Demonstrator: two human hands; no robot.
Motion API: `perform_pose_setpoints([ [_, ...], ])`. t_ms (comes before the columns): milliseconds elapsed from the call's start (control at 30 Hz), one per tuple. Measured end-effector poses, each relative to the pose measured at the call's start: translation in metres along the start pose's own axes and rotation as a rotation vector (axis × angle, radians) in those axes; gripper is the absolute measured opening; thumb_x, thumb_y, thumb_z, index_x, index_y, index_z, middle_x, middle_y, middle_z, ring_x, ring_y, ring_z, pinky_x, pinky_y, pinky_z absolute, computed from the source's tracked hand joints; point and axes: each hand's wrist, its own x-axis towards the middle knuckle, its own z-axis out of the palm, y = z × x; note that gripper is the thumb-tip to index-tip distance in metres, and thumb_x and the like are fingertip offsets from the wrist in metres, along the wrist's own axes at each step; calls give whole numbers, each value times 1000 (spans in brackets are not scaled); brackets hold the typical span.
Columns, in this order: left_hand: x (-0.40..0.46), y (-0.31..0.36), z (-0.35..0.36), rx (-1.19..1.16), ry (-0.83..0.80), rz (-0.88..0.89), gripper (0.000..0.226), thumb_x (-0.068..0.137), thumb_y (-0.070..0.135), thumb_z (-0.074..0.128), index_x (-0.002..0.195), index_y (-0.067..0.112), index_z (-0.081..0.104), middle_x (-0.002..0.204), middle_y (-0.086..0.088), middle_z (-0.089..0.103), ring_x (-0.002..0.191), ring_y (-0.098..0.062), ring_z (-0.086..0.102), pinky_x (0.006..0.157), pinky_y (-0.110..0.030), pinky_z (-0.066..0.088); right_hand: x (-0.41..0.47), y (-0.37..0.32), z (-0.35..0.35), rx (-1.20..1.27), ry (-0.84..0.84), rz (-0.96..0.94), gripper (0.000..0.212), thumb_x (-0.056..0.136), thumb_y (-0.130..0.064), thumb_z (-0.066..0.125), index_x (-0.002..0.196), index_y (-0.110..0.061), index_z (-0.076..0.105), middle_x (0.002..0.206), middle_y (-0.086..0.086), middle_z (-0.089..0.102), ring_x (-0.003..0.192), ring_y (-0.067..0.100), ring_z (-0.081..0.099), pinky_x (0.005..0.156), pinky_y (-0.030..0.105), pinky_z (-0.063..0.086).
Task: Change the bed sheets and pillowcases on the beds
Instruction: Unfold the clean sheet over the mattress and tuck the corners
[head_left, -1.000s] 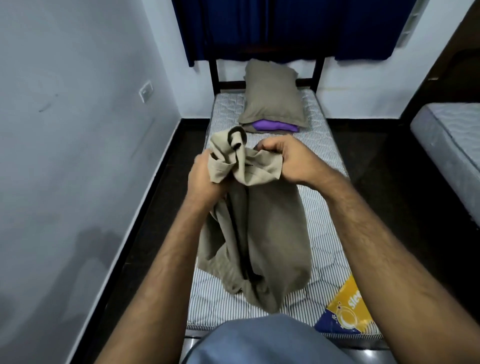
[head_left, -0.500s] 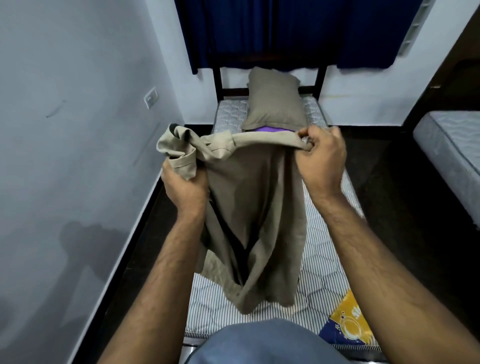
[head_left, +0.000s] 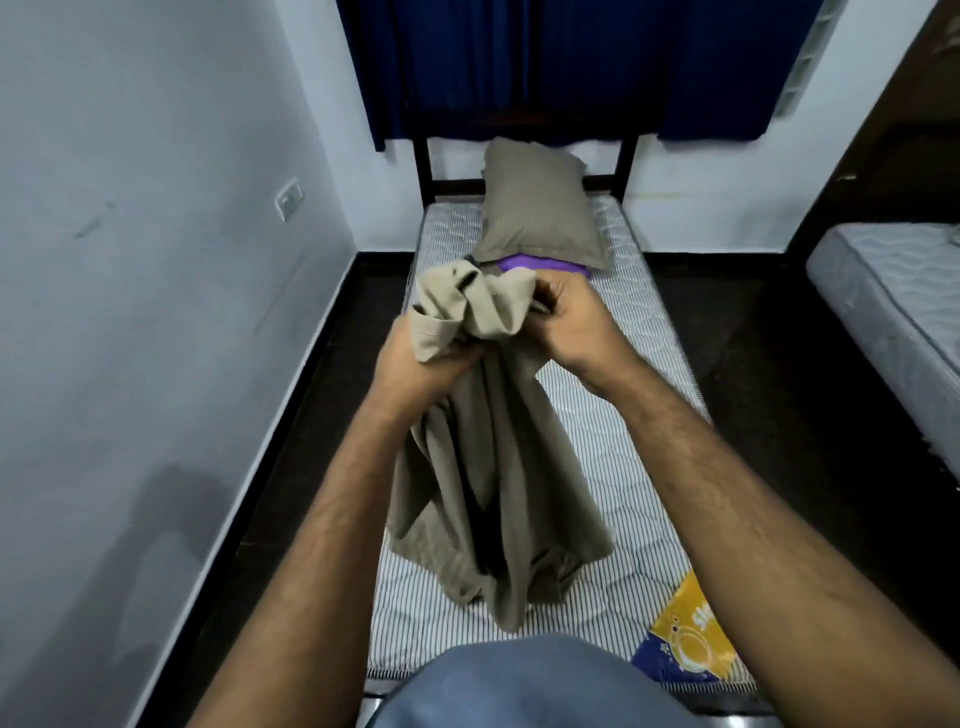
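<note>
The bed (head_left: 644, 364) has a bare mattress with thin stripes and a bumpy quilted top. A soft tan pillow (head_left: 537, 208) lies at the head end, with something purple (head_left: 540, 266) under its near edge. A tan sheet (head_left: 498, 467) hangs over the middle of the bed, its bottom bunched on the mattress near the foot end. It looks thin and floppy. The left hand (head_left: 415, 364) grips its top in a fist. The right hand (head_left: 569, 322) pinches the top just beside it. I think the best way is to find one corner, then slide the hands apart along the edge.
</note>
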Motion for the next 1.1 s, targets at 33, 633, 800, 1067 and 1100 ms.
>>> perform_pose_setpoints([
  [33,1,3,-3,-35,29,6,32,75,34,81,102,23,68,105,4,72,100,-6,68,93,-34,55,-3,-2,-2,127,-4,-11,36,78,-18,81,109,-6,68,99,5,72,92,10,63,84,26,52],
  [633,-5,8,-18,-109,563,-78,52,72,51,70,106,12,64,103,-5,72,98,-26,70,88,-52,56,6,-28,-4,-252,590,-243,39,103,-31,53,64,-30,45,57,-18,39,58,-2,37,58,27,32],
  [800,8,34,-18,-376,732,-207,22,73,45,67,82,27,60,72,11,63,64,-7,60,66,-30,52,9,-42,-5,-636,15,-240,40,86,-61,63,80,-23,52,68,-8,53,64,8,51,58,31,40],
  [1067,18,34,-35,-637,597,-300,59,73,57,74,119,20,71,109,5,76,103,-12,72,82,-29,58,-3,35,-39,-718,264,318,34,68,-14,46,88,-23,73,78,2,72,82,24,71,74,32,58],
  [1100,15,31,-30,-559,523,-245,56,73,52,76,118,19,70,109,5,76,104,-9,71,85,-29,57,0,30,-39,-570,396,218,38,67,-12,44,91,-18,73,78,1,72,79,19,68,72,28,55],
])
